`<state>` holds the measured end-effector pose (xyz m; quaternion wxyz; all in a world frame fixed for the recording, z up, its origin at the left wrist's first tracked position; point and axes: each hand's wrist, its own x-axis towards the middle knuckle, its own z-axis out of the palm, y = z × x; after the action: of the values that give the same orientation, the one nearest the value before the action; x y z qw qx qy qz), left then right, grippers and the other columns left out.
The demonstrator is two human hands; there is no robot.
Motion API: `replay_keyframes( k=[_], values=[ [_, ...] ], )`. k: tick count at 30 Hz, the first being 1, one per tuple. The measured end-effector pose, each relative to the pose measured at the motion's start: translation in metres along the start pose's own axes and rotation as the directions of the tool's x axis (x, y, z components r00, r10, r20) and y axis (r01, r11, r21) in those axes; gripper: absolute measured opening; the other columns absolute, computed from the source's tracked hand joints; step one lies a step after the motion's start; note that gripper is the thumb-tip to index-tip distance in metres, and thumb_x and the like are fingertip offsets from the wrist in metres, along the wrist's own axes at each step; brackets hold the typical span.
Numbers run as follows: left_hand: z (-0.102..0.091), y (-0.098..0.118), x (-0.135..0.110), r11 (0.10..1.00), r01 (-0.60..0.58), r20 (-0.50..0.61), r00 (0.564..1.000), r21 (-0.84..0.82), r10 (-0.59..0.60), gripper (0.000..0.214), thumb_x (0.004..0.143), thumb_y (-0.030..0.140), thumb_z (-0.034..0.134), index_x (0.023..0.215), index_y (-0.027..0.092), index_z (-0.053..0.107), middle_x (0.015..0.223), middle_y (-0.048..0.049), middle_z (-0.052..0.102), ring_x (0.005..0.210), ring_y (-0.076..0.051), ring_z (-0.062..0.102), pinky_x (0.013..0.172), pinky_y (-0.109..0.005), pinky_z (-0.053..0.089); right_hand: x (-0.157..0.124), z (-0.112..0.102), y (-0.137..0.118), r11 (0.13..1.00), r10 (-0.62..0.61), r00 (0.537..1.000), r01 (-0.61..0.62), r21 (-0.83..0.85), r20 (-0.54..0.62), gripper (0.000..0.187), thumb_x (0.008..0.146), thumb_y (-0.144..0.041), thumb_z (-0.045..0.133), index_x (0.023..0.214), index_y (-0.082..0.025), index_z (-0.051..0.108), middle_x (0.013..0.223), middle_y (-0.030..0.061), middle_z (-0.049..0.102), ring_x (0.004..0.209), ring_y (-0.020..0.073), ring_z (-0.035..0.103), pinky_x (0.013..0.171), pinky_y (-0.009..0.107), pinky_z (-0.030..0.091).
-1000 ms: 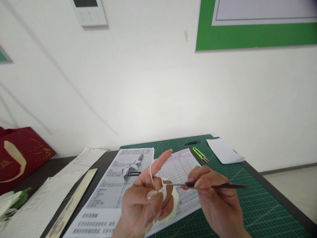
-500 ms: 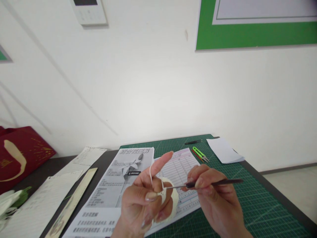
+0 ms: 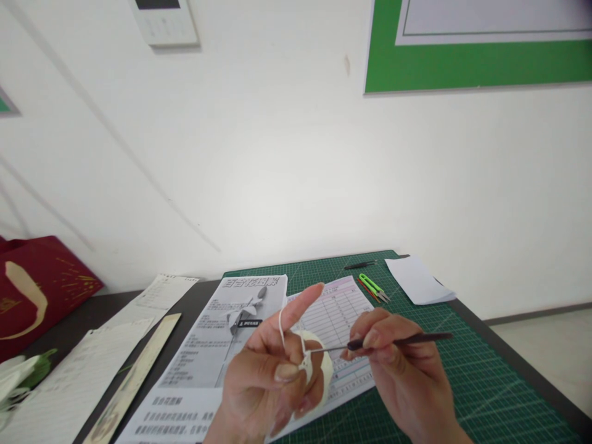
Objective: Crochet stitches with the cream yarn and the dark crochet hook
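Between the thumb and fingers of my left hand [image 3: 266, 376] a small piece of white crochet work [image 3: 305, 365] is pinched. White yarn [image 3: 281, 327] loops over my raised left index finger and runs down to the piece. My right hand [image 3: 407, 370] grips a crochet hook [image 3: 420, 338] by its dark handle, and the hook's thin metal shaft points left with its tip at the crochet work. Behind my left fingers a round cream-white thing [image 3: 326, 376], perhaps a yarn ball, is partly hidden.
A printed sheet with a flower picture [image 3: 194, 370] and a form [image 3: 333, 308] lie under my hands, partly on a green cutting mat [image 3: 481, 370]. Green thread snips [image 3: 372, 285], black tweezers [image 3: 361, 265] and white paper [image 3: 416, 280] lie behind. Left are a ruler [image 3: 139, 376] and a red bag [image 3: 46, 290].
My left thumb and fingers have shifted slightly on the crochet work, and more of the piece shows beside the thumb tip. The hook and my right hand stay almost in place.
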<state>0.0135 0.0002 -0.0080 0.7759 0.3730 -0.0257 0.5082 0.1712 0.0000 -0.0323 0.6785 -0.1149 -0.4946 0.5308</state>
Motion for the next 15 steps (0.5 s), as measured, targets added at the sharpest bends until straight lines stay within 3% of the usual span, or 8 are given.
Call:
replay_keyframes(
  k=[8,15],
  values=[
    [0.0019,-0.0018,0.0002,1.000,-0.008,-0.001,1.000,-0.019,0.008,0.061,0.072,0.007,0.050,0.133,0.013,0.048,0.039,0.0055,0.041,0.036,-0.009,0.024,0.039,-0.018,0.033,0.0016,0.0045,-0.0003,0.999,-0.040,0.998,0.040,-0.003,-0.046,0.007,0.083,-0.024,0.065,0.084,-0.024,0.072,0.076,0.0025,0.065,0.069,0.0142,0.062,0.063,0.026,0.053],
    [0.0026,-0.0025,0.0009,0.999,0.003,0.006,1.000,-0.047,-0.003,0.061,0.072,0.007,0.050,0.132,0.012,0.050,0.035,0.0068,0.036,0.035,-0.009,0.020,0.038,-0.018,0.032,0.0010,0.0050,-0.0002,0.999,0.012,0.998,-0.009,0.047,-0.056,0.007,0.083,-0.023,0.065,0.083,-0.023,0.072,0.078,0.0020,0.064,0.068,0.0131,0.063,0.062,0.024,0.054]
  ],
)
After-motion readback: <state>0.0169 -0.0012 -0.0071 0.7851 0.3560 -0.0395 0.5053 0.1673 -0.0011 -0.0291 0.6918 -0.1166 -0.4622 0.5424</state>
